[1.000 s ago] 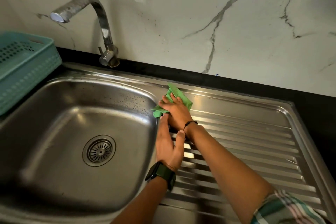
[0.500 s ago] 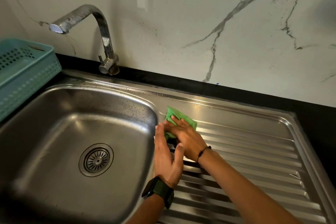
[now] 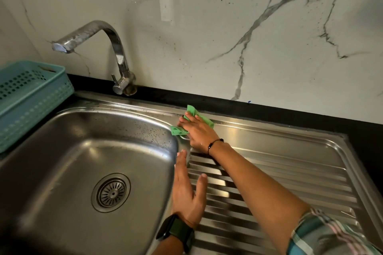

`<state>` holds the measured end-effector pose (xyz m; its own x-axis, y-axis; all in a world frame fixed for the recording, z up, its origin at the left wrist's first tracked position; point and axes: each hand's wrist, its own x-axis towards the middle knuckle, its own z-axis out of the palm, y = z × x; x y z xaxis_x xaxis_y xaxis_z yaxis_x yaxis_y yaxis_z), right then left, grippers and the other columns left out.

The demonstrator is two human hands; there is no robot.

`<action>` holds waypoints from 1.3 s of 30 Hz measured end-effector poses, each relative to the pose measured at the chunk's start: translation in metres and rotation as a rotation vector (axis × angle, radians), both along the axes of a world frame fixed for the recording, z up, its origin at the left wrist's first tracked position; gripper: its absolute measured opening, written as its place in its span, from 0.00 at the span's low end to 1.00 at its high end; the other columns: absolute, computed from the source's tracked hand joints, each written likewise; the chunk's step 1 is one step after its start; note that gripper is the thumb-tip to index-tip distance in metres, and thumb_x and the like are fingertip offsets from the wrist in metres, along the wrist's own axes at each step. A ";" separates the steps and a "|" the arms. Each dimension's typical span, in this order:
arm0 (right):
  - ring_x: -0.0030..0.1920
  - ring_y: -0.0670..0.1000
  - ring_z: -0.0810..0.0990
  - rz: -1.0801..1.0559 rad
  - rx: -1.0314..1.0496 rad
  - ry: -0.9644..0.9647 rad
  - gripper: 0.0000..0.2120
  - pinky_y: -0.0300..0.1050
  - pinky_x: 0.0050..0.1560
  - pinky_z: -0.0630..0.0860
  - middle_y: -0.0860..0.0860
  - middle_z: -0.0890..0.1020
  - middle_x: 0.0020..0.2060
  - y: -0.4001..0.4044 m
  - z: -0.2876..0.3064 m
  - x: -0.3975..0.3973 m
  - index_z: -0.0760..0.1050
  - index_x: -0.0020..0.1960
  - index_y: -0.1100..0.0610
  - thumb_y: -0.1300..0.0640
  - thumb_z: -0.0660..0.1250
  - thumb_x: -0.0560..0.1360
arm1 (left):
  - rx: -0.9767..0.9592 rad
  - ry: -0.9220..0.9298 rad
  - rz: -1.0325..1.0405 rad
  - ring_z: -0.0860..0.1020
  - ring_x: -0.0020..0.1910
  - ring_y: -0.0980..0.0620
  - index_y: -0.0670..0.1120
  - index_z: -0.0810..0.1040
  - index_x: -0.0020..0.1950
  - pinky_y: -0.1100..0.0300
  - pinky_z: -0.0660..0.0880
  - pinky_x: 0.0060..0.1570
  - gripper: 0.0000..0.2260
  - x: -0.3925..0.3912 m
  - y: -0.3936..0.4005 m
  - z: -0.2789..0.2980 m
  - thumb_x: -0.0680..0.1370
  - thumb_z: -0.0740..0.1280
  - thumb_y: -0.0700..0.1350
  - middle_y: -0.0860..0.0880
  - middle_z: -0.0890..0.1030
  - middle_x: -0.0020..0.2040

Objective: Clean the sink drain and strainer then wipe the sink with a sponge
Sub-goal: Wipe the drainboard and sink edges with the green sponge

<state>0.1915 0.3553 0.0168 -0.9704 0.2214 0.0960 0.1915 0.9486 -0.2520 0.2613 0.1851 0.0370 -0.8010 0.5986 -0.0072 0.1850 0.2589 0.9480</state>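
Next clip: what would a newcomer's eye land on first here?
The bright green sponge, pressed flat under the right hand on the steel rim between basin and drainboard. Next, the left hand resting open on the basin's right edge, and the round strainer in the basin floor.

Black countertop (image 3: 259, 109) with inset steel sink (image 3: 290, 151), teal basket (image 3: 31, 99).
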 end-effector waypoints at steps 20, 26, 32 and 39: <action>0.73 0.60 0.60 -0.851 -0.145 -0.171 0.24 0.53 0.74 0.56 0.54 0.59 0.75 0.129 0.025 0.268 0.62 0.72 0.52 0.63 0.59 0.77 | -0.023 -0.039 -0.061 0.68 0.69 0.43 0.50 0.55 0.75 0.39 0.66 0.66 0.38 0.000 -0.005 0.002 0.68 0.56 0.63 0.44 0.66 0.72; 0.69 0.63 0.62 -1.161 -0.033 -0.020 0.21 0.55 0.71 0.59 0.65 0.66 0.68 0.107 0.012 0.251 0.65 0.67 0.65 0.59 0.60 0.77 | -0.020 -0.001 -0.110 0.66 0.70 0.45 0.47 0.56 0.75 0.41 0.65 0.68 0.35 0.000 -0.003 0.000 0.70 0.56 0.59 0.45 0.65 0.73; 0.63 0.63 0.70 -1.322 -0.198 0.101 0.15 0.54 0.65 0.67 0.66 0.74 0.60 0.077 0.023 0.175 0.73 0.57 0.69 0.62 0.62 0.74 | -0.014 0.034 -0.137 0.65 0.70 0.49 0.48 0.56 0.75 0.51 0.63 0.68 0.33 0.003 0.000 -0.001 0.71 0.58 0.54 0.47 0.63 0.74; 0.63 0.63 0.70 -1.049 -0.289 0.163 0.15 0.57 0.65 0.67 0.63 0.74 0.60 -0.003 0.015 0.061 0.71 0.60 0.65 0.59 0.59 0.76 | -0.010 0.071 -0.094 0.62 0.73 0.48 0.48 0.56 0.75 0.45 0.62 0.70 0.32 -0.001 0.009 -0.004 0.72 0.56 0.53 0.47 0.62 0.75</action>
<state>0.2525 0.3526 0.0316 -0.2673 0.9634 0.0175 0.8123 0.2351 -0.5338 0.2604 0.1942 0.0329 -0.7401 0.6713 0.0415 0.2758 0.2466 0.9290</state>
